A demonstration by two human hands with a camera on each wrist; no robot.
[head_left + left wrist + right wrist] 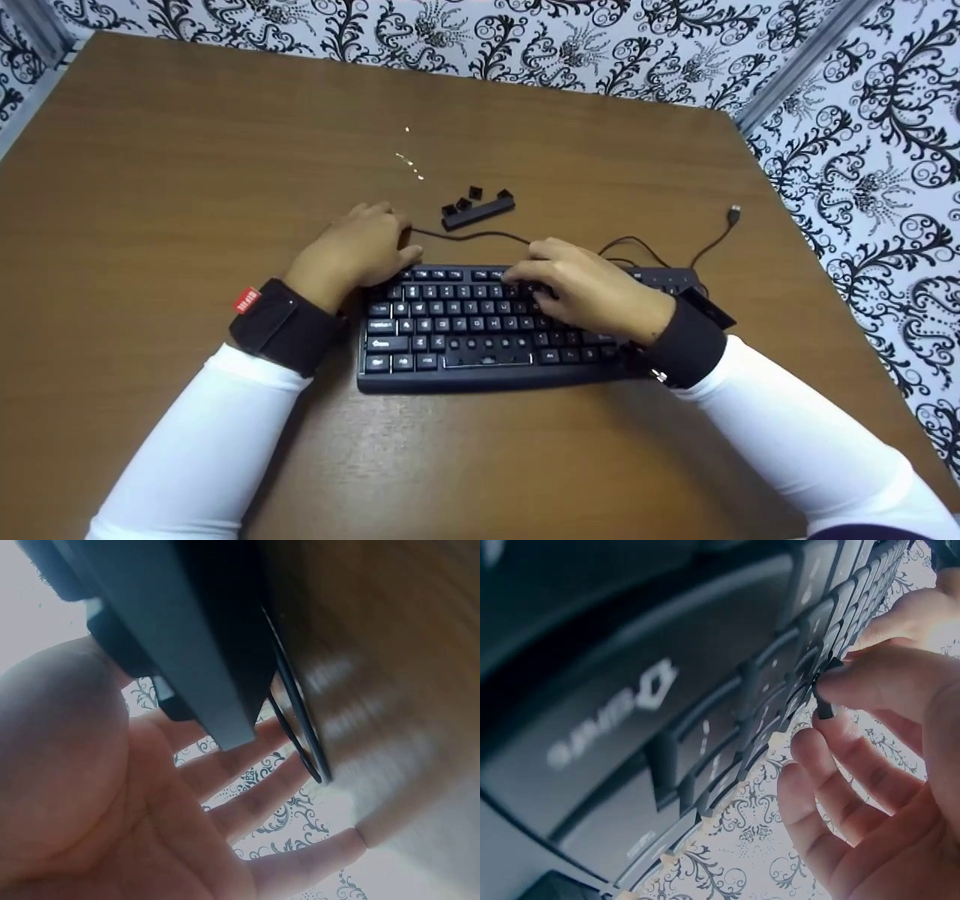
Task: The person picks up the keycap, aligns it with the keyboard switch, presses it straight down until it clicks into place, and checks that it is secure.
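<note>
A black keyboard [450,381] lies on the wooden table, with bare switch posts in part of its lower letter row and an uncovered space-bar slot. My left hand [356,244] is at its far left corner. The thumb rests against the top edge keys, and the fingers stretch out past the back edge toward the table, fairly straight. My right hand [592,289] is over the upper right part of the keys. In the right wrist view its thumb and index finger pinch a small black keycap [826,703] beside the key rows; the other fingers are loosely bent.
Behind the keyboard lie a loose space bar [480,213] and several small keycaps [475,193]. A black cable [472,237] runs behind, ending in a USB plug [733,215] at the right. Patterned wallpaper [480,37] borders the table [187,150].
</note>
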